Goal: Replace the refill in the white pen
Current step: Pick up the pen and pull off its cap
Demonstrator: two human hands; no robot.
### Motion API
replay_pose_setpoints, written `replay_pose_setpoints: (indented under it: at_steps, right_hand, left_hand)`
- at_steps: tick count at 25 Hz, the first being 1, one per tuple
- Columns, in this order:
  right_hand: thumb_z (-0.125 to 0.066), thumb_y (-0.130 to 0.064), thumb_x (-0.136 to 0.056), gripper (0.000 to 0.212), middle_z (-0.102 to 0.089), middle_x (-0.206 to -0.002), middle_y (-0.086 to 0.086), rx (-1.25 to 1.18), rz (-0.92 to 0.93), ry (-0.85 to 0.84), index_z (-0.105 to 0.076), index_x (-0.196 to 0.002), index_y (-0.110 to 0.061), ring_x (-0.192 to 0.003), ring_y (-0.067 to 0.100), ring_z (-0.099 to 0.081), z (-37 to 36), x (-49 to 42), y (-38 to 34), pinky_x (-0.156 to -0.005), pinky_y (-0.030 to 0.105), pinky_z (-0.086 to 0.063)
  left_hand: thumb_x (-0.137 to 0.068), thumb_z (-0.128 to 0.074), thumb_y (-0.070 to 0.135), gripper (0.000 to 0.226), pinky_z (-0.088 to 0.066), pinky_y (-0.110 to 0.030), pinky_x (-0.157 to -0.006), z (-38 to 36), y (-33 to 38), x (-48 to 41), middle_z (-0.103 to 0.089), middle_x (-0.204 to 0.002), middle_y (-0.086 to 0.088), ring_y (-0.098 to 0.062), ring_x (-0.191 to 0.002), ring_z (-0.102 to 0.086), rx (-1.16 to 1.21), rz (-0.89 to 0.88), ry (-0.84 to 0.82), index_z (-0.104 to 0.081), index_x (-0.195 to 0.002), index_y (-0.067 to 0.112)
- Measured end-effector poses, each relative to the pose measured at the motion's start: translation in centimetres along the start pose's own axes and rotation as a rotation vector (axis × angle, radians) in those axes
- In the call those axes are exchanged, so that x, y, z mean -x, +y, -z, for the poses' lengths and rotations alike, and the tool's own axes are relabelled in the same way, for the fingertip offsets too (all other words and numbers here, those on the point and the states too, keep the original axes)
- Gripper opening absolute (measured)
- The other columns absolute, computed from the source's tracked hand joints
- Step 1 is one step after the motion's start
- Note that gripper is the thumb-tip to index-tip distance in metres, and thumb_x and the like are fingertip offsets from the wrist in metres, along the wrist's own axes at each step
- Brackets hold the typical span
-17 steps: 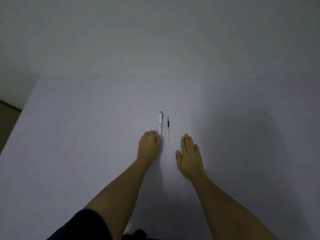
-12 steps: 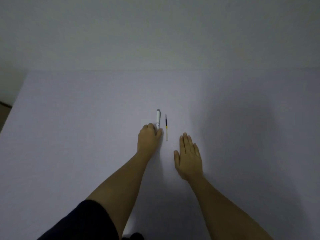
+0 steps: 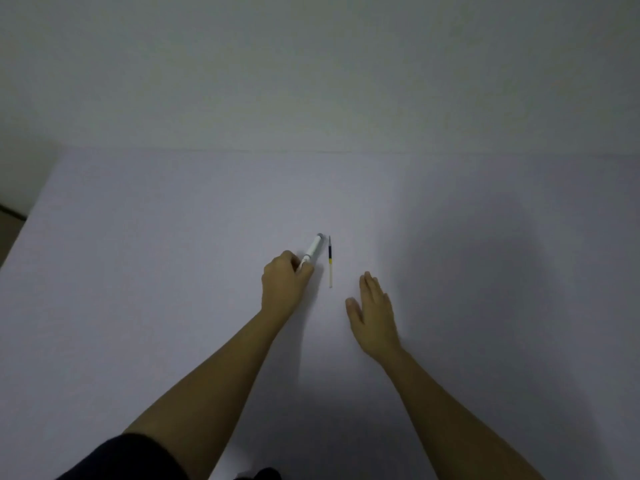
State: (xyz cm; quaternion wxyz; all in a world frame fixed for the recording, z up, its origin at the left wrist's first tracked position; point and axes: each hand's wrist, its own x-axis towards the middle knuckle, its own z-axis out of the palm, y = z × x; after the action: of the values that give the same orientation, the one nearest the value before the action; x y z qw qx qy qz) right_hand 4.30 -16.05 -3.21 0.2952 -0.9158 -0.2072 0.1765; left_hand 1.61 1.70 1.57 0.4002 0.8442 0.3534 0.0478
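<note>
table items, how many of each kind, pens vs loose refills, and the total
white pen: 1, gripped at its near end by the left hand
loose refill: 1, lying on the table, apart from the open right hand
total: 2

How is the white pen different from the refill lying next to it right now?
The pen is thick and white with a grey end; the refill is a thin tube, dark at its far part, yellow in the middle, pale nearer the person. The left hand grips the pen's near end, while the refill lies untouched on the table. The pen slants to the right; the refill points straight away. Both are slim sticks lying close together.
</note>
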Motion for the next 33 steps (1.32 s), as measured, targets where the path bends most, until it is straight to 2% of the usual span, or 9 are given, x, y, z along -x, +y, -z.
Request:
replay_pose_setpoints:
  at_steps: [4, 7, 11, 16, 21, 25, 27, 31, 33]
  right_hand:
    - [-0.046, -0.024, -0.096, 0.038, -0.058, -0.127, 0.005, -0.480, -0.185, 0.134, -0.051, -0.131, -0.011, -0.118, 0.015, -0.053, 5.0, -0.9, -4.2, -0.096, 0.014, -0.034]
    - [-0.050, -0.028, -0.094, 0.024, -0.067, -0.098, -0.006, -0.635, -0.158, 0.041, -0.063, -0.113, -0.022, -0.096, 0.016, -0.067, 7.0, -0.4, -6.6, -0.088, 0.027, -0.048]
    - [-0.058, -0.017, -0.090, 0.012, -0.072, -0.087, -0.005, -0.849, -0.109, 0.079, -0.065, -0.089, -0.026, -0.087, 0.012, -0.070, 8.4, 1.2, -8.1, -0.086, 0.029, -0.053]
    - [-0.059, -0.019, -0.089, 0.012, -0.073, -0.088, -0.005, -0.852, -0.081, 0.052, -0.067, -0.085, -0.027, -0.087, 0.008, -0.071, 8.8, 2.8, -8.6, -0.082, 0.025, -0.052]
    - [-0.060, -0.019, -0.089, 0.010, -0.074, -0.089, -0.003, -0.874, -0.077, 0.047, -0.068, -0.094, -0.020, -0.084, 0.005, -0.071, 9.0, 4.2, -8.3, -0.074, 0.017, -0.053]
    - [-0.059, -0.017, -0.090, 0.015, -0.072, -0.093, -0.003, -0.963, -0.121, 0.025, -0.066, -0.103, -0.016, -0.089, 0.004, -0.069, 8.7, 4.0, -7.8, -0.072, 0.013, -0.053]
    - [-0.058, -0.015, -0.090, 0.013, -0.070, -0.093, -0.002, -1.029, -0.189, 0.090, -0.065, -0.100, -0.017, -0.091, 0.008, -0.067, 8.6, 3.2, -6.8, -0.077, 0.017, -0.052]
    - [-0.061, -0.021, -0.087, 0.010, -0.070, -0.090, -0.008, -0.596, -0.236, 0.147, -0.071, -0.085, -0.022, -0.088, 0.009, -0.064, 7.4, 1.3, -3.7, -0.088, 0.027, -0.049]
    - [-0.063, -0.017, -0.084, 0.016, -0.069, -0.087, -0.003, -0.450, -0.256, 0.060, -0.072, -0.097, -0.014, -0.089, 0.012, -0.062, 6.0, 0.6, -2.8, -0.084, 0.024, -0.045]
  left_hand:
    - [-0.090, -0.052, 0.023, 0.013, -0.039, -0.028, -0.051, 2.7, -0.1, 3.1, -0.064, -0.076, -0.012, -0.018, -0.055, -0.048, 0.082, -0.120, -0.134, -0.056, -0.090, 0.010]
    - [-0.093, -0.048, 0.028, 0.011, -0.039, -0.029, -0.052, 4.0, 0.5, 5.2, -0.063, -0.075, -0.007, -0.018, -0.056, -0.049, 0.089, -0.268, -0.255, -0.052, -0.095, 0.018]
    - [-0.095, -0.043, 0.029, 0.015, -0.040, -0.031, -0.055, 4.3, 1.6, 7.0, -0.060, -0.076, -0.006, -0.015, -0.057, -0.047, 0.047, -0.362, -0.255, -0.049, -0.106, 0.021]
    - [-0.094, -0.042, 0.037, 0.030, -0.051, -0.032, -0.067, 3.7, 2.0, 7.9, -0.064, -0.093, 0.002, -0.013, -0.074, -0.056, -0.010, -0.491, -0.109, -0.055, -0.116, 0.020]
    - [-0.088, -0.032, 0.053, 0.045, -0.036, -0.022, -0.047, 4.3, 1.0, 7.9, -0.061, -0.064, 0.004, -0.010, -0.055, -0.050, -0.154, -0.594, 0.025, -0.059, -0.118, 0.033]
    - [-0.084, -0.044, 0.057, 0.052, -0.037, -0.022, -0.053, 4.2, 0.5, 8.3, -0.059, -0.072, 0.004, -0.012, -0.063, -0.052, -0.100, -0.468, -0.068, -0.049, -0.129, 0.032]
    - [-0.088, -0.053, 0.043, 0.048, -0.043, -0.026, -0.062, 4.0, 0.1, 8.8, -0.057, -0.077, 0.005, -0.013, -0.068, -0.053, -0.039, -0.382, -0.152, -0.045, -0.132, 0.027]
    - [-0.089, -0.054, 0.023, 0.010, -0.039, -0.024, -0.053, 3.8, -0.8, 9.3, -0.054, -0.068, 0.005, -0.006, -0.052, -0.045, 0.196, -0.250, -0.211, -0.050, -0.098, 0.022]
    - [-0.088, -0.054, 0.020, 0.004, -0.042, -0.029, -0.055, 3.7, -0.7, 9.2, -0.060, -0.075, 0.001, -0.010, -0.057, -0.050, 0.242, -0.236, -0.183, -0.052, -0.089, 0.024]
